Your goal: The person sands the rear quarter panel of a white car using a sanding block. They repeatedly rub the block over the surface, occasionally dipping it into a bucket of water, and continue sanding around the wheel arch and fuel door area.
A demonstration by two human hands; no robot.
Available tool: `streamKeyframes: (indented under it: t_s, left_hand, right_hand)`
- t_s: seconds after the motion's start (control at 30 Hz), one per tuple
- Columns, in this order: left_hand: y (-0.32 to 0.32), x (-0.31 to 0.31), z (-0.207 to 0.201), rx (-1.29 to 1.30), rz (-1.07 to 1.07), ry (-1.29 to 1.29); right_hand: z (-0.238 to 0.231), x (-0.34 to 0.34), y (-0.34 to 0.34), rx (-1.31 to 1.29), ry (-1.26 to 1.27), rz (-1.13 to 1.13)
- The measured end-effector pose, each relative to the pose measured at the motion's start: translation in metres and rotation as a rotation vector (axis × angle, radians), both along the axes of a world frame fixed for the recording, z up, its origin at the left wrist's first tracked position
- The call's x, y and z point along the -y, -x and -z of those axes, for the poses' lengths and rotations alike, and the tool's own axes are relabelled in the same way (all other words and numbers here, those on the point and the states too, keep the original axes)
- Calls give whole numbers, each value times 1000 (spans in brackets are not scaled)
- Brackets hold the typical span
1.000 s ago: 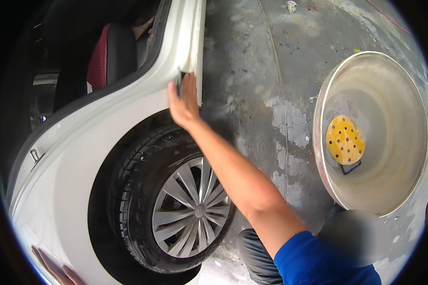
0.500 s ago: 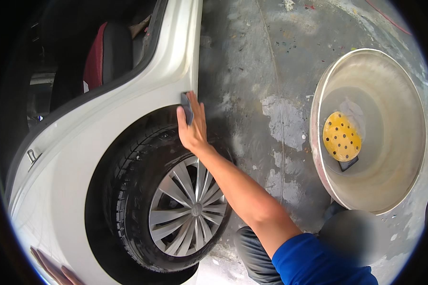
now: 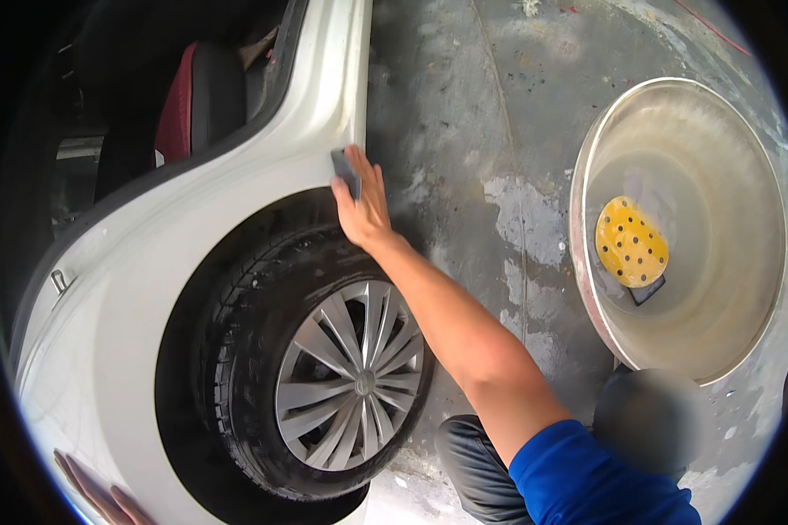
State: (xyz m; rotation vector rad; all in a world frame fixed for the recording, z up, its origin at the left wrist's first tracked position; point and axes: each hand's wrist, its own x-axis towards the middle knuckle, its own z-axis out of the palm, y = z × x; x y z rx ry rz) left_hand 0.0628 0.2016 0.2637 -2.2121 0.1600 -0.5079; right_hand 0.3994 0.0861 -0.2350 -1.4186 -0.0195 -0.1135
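With its fingers pressed along a small dark grey sanding pad (image 3: 346,173), my right hand (image 3: 367,206) holds it against the white car body panel (image 3: 236,192). The pad touches the painted strip just above the black wheel arch, near the sill. My right arm reaches across in front of the tyre (image 3: 245,376) and the silver wheel (image 3: 363,382). At the lower left, the fingers of my left hand (image 3: 96,492) lie stretched out flat on the white panel; the rest of that hand is cut off by the picture's edge.
A large pale tub (image 3: 735,219) of cloudy water stands on the grey stained floor (image 3: 464,105) at the right. In it are a yellow sanding disc with holes (image 3: 630,242) and a dark block (image 3: 648,290). A red and black seat (image 3: 206,105) shows through the door opening.
My right hand has slid the pad slightly upward along the panel, away from the arch edge. The left hand stays in place.
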Motion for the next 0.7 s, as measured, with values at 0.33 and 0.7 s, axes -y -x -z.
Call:
streamKeyframes:
  t_s: [0.33,0.7]
  left_hand:
    - [3,-4,-3,-26,35,-63]
    - [-2,-8,0,-6,33,-63]
  right_hand:
    - [-110,-33,60,17,-174,46]
    - [-6,1,-8,-55,25,-15]
